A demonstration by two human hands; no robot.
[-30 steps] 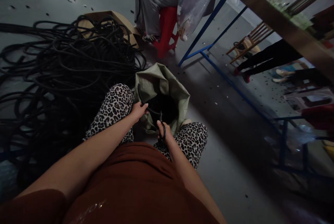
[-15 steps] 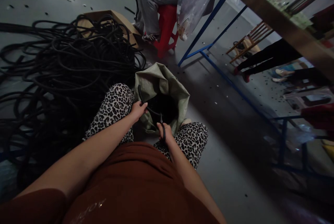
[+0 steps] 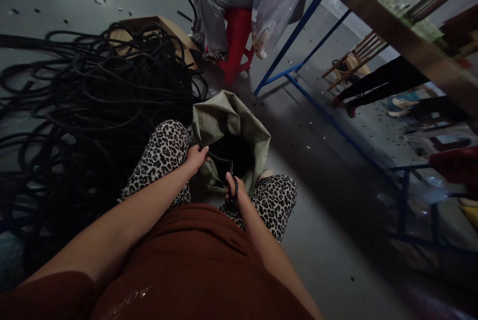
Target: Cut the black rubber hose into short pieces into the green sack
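Observation:
My left hand (image 3: 197, 157) is closed on a thin black rubber strip (image 3: 219, 159), which runs over the mouth of a sack. In my right hand (image 3: 236, 188) is a pair of scissors (image 3: 233, 185) with black handles; the blades point away from me, by the end of the strip. I cannot tell whether the blades touch it. The greenish woven sack (image 3: 257, 148) stands open between my knees. Its inside is dark, so what lies in it is hard to make out.
A large tangle of black rubber strips (image 3: 93, 76) lies on the left, partly over a cardboard box (image 3: 179, 36). Ahead, a person sits on a red stool (image 3: 237, 36) beside a hanging plastic bag (image 3: 276, 11). A blue-legged table (image 3: 388, 21) stands at right.
My right hand has turned slightly and the scissor handles look wider apart. The strip end beyond my left hand has dropped lower. The seated person's hands have come further into view.

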